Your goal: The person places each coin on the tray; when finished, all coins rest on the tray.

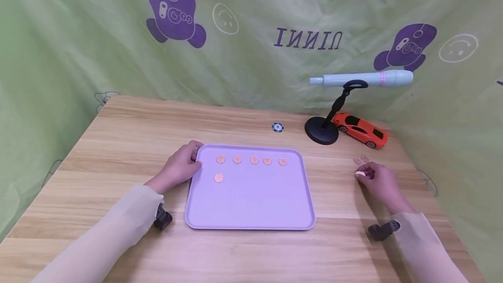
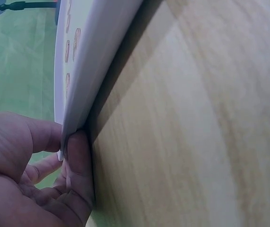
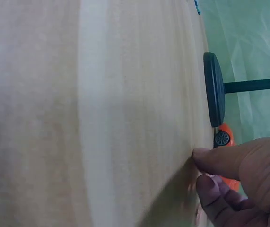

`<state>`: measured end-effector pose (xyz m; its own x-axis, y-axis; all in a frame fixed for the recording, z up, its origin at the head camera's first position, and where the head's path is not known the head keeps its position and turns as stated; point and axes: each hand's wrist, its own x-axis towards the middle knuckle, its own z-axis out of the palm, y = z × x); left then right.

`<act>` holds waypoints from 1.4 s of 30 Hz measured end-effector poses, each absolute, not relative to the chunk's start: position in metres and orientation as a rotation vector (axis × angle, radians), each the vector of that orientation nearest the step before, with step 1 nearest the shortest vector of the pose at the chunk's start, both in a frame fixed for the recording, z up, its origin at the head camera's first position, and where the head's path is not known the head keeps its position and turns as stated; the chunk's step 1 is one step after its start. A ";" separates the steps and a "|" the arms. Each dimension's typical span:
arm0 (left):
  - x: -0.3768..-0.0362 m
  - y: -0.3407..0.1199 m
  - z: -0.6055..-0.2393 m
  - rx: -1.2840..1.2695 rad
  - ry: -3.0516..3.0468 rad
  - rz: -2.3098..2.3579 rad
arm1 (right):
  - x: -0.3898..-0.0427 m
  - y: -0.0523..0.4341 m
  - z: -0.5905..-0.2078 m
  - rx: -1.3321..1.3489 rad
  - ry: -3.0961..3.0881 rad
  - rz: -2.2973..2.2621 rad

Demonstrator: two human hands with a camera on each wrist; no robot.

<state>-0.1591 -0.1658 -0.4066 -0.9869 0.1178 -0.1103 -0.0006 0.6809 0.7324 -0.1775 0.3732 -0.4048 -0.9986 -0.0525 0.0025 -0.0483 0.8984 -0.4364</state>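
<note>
A lilac tray (image 1: 251, 204) lies on the table with several copper coins (image 1: 254, 160) in a row along its far side. One more coin (image 1: 218, 178) sits below the row's left end. My left hand (image 1: 181, 163) grips the tray's far left corner, thumb over the rim (image 2: 85, 90) and fingers against its underside. Right of the tray, my right hand (image 1: 379, 182) pinches a coin (image 1: 360, 173) at its fingertips; the right wrist view does not show this coin clearly. Just beyond that hand lie a few loose coins (image 1: 357, 160), partly hidden by it.
A pale blue microphone (image 1: 365, 78) rests on a black stand (image 1: 322, 131) at the back right. Beside the stand is an orange toy car (image 1: 360, 130). A poker chip (image 1: 277, 127) lies behind the tray. Green printed cloth (image 1: 251, 73) hangs around the table (image 1: 157, 121).
</note>
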 end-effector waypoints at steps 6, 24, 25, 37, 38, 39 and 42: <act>-0.159 -0.167 -0.407 0.097 2.745 1.191 | -0.173 0.370 -0.407 -0.115 3.083 -0.769; -0.160 -0.167 -0.409 0.095 2.761 1.188 | -0.180 0.296 -0.379 -0.303 2.811 -1.099; -0.160 -0.167 -0.409 0.095 2.760 1.189 | -0.181 0.290 -0.379 -0.307 2.789 -1.116; -0.158 -0.164 -0.407 0.085 2.748 1.186 | -0.183 0.219 -0.395 -0.420 2.507 -1.266; -0.158 -0.164 -0.406 0.084 2.746 1.186 | -0.183 0.214 -0.397 -0.435 2.489 -1.278; -0.158 -0.164 -0.407 0.082 2.744 1.186 | -0.183 0.209 -0.399 -0.452 2.471 -1.293; -0.158 -0.165 -0.407 0.080 2.748 1.187 | -0.181 0.193 -0.402 -0.518 2.429 -1.332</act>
<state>-0.1578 -0.1648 -0.4069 -0.9877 0.1069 -0.1138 -0.0096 0.6861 0.7274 -0.1809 0.1926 -0.4020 -0.8824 -0.4587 -0.1046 -0.1582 0.4988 -0.8522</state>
